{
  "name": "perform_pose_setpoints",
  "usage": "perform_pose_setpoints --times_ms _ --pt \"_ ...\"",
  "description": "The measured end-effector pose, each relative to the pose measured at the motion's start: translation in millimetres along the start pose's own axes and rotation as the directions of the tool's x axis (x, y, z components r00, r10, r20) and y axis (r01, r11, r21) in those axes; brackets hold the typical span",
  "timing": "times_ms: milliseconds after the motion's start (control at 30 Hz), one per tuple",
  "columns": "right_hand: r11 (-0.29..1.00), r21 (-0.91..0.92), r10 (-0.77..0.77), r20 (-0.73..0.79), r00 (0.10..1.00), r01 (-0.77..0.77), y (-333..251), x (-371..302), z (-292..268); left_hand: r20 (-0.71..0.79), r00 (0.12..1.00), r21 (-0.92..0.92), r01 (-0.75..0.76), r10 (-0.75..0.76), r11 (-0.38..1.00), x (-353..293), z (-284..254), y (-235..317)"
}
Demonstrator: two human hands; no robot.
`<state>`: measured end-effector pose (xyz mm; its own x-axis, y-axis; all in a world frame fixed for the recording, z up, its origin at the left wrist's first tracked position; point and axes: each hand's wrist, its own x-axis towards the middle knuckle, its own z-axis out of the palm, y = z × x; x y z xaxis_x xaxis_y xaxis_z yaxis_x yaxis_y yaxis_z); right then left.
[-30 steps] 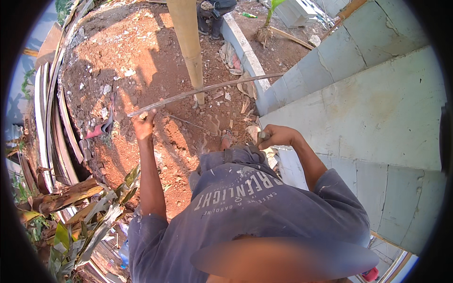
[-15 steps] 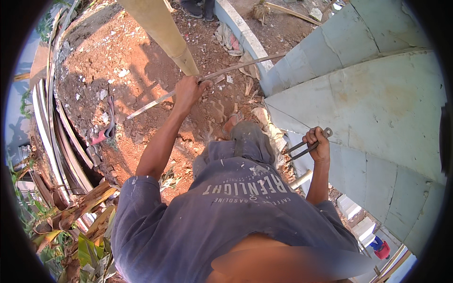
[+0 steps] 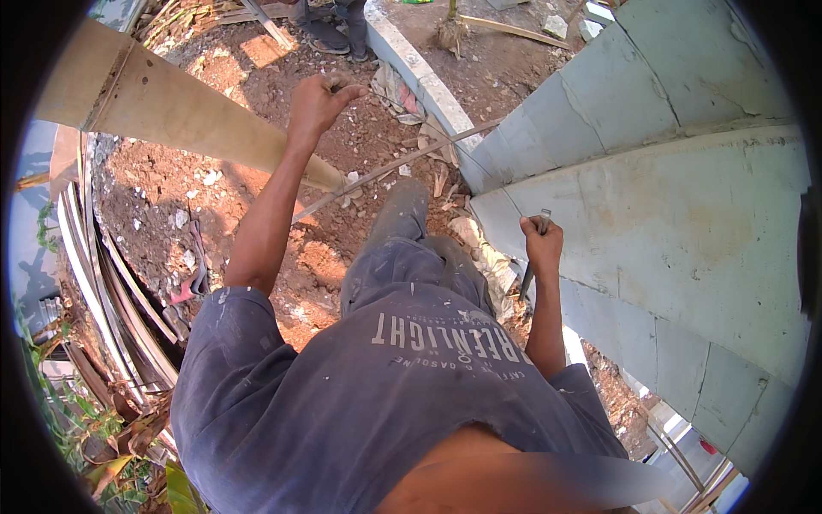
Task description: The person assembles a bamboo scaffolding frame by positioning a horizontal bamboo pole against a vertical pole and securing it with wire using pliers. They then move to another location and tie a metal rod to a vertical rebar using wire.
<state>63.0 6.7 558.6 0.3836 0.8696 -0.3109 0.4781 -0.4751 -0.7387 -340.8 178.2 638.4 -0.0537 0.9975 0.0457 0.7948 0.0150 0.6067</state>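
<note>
The left hand [image 3: 318, 101] is raised at the end of an outstretched arm, its fingers curled loosely; whether it grips anything cannot be told, as the palm faces away. Just below and to the left of it runs a broad, smooth, pale wooden post [image 3: 184, 116], slanting across loose reddish soil [image 3: 154, 184] scattered with pale stone chips.

The right hand [image 3: 541, 242] is clenched around a slim dark metal tool [image 3: 533, 261]; one end shows above the fist, the shaft hangs below it. The tool lies close against the curved wall [image 3: 668, 197], which is built of large flat grey panels with a rough, stained, cement-like surface and narrow seams between them.

Between the two hands, a long thin rod [image 3: 390, 169] lies at a slant over the soil, running from near the post's foot toward the wall's edge. Left of the left arm, a bundle of bent, weathered strips [image 3: 103, 283] curves along the ground.
</note>
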Motion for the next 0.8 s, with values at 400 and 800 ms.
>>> perform_pose_setpoints --times_ms 400,800 --pt "0.997 -0.057 -0.061 -0.011 0.998 0.060 49.4 5.9 46.6 0.112 0.957 -0.681 -0.122 0.268 0.722 20.8 -11.6 88.8" --pt "0.999 0.033 0.007 -0.086 0.996 -0.004 59.9 15.2 66.8 0.299 0.845 -0.879 0.063 0.444 0.473 94.6 54.3 162.4"
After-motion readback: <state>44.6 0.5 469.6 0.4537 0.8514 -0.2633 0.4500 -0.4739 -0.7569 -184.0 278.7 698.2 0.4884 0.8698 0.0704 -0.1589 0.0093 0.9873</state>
